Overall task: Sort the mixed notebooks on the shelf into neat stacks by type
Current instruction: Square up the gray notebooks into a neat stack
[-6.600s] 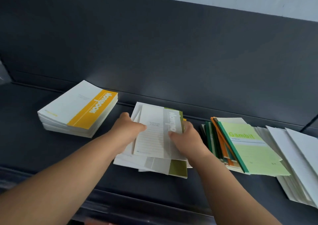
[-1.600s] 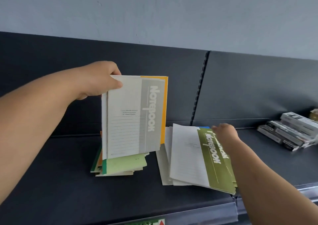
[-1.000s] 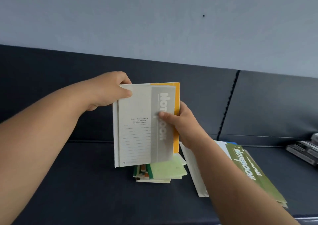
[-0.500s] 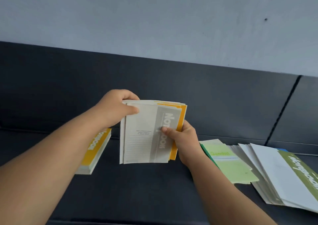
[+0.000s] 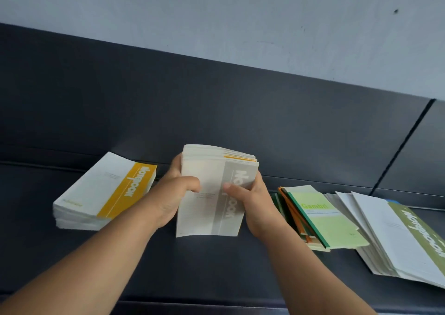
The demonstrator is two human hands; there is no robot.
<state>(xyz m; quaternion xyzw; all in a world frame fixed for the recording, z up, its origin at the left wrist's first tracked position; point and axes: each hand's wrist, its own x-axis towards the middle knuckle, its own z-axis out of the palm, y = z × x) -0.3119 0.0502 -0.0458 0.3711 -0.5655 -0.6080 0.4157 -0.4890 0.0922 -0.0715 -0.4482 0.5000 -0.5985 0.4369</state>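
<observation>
Both hands hold a bundle of notebooks (image 5: 212, 204) upright over the middle of the dark shelf (image 5: 204, 266); its front cover is white with a grey "Notebook" band, and yellow edges show behind. My left hand (image 5: 173, 196) grips its left side, thumb on the cover. My right hand (image 5: 250, 201) grips the right side, thumb on the grey band. A neat stack of yellow-band notebooks (image 5: 103, 194) lies to the left. To the right lie a fanned pile topped by a light green "Gambit" notebook (image 5: 322, 221) and a spread pile topped by an olive-band notebook (image 5: 404, 237).
The shelf's dark back panel (image 5: 216, 110) rises behind the piles, with a pale wall (image 5: 240, 13) above it. The shelf's front lip (image 5: 216, 307) runs along the bottom of the view. A vertical seam (image 5: 402, 146) splits the back panel at right.
The held bundle has come lower and nearer the shelf floor, and my left hand now grips it lower on its side. The view has swung left, showing the whole yellow-band stack.
</observation>
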